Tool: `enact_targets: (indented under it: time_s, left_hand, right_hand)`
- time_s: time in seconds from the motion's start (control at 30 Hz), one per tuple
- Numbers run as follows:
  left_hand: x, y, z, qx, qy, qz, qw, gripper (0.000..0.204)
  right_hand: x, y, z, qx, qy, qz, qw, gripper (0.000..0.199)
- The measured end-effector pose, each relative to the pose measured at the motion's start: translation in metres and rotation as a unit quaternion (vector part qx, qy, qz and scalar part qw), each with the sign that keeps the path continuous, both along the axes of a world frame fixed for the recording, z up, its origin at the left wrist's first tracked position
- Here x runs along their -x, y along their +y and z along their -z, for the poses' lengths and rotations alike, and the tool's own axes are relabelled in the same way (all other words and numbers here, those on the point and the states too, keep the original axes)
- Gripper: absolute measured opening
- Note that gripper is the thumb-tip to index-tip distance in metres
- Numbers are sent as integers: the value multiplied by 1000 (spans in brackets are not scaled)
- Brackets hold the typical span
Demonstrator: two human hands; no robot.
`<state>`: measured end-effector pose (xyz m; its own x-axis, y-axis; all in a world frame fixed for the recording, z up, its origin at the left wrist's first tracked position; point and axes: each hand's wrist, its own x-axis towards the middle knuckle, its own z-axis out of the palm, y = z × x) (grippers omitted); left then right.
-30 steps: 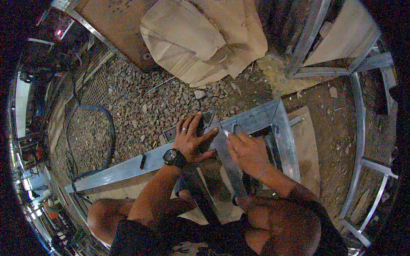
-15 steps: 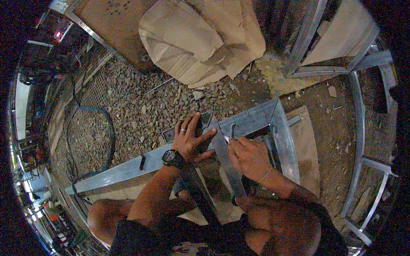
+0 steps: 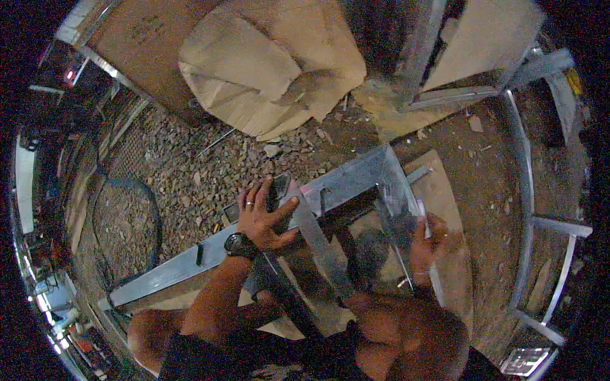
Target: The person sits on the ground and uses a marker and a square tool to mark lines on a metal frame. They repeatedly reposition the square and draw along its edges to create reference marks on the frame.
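I observed the left hand (image 3: 262, 217) planted over the galvanised metal frame (image 3: 357, 173), fingers spread wide, thumb at the grey metal strip (image 3: 319, 236) lying across it. The right hand (image 3: 431, 246), motion-blurred, had its fingers closed around a white marker (image 3: 426, 222) near the frame's right-hand member.

1 head-worn fisheye view looks steeply down from close above the left hand (image 3: 262, 219) and right hand (image 3: 434, 245).

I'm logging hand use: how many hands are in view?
2: the left hand, spread over the metal beam, and the right hand, holding a white pen-like tool. Others could be hidden in the dimness.
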<state>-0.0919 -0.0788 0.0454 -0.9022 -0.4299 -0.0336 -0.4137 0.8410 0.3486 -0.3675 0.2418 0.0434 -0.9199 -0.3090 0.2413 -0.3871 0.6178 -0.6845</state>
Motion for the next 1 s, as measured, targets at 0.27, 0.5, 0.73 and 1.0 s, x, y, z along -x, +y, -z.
enact_targets:
  time_s: [0.27,0.5,0.73,1.0]
  left_hand:
    - [-5,-1,0,26,48,11,998,72]
    - [-5,-6,7,28,46,15,998,77]
    - [3,1,0,38,16,6,999,80]
    - [1,-4,1,6,-1,10,1000,79]
  right_hand:
    - [-15,-10,-15,-136,93,-38,986,31]
    - [-18,-9,-7,-76,80,-6,994,36]
    - [-12,-12,-29,0,151,-39,988,41]
    - [-14,-102,-45,-64,-61,-388,917,49]
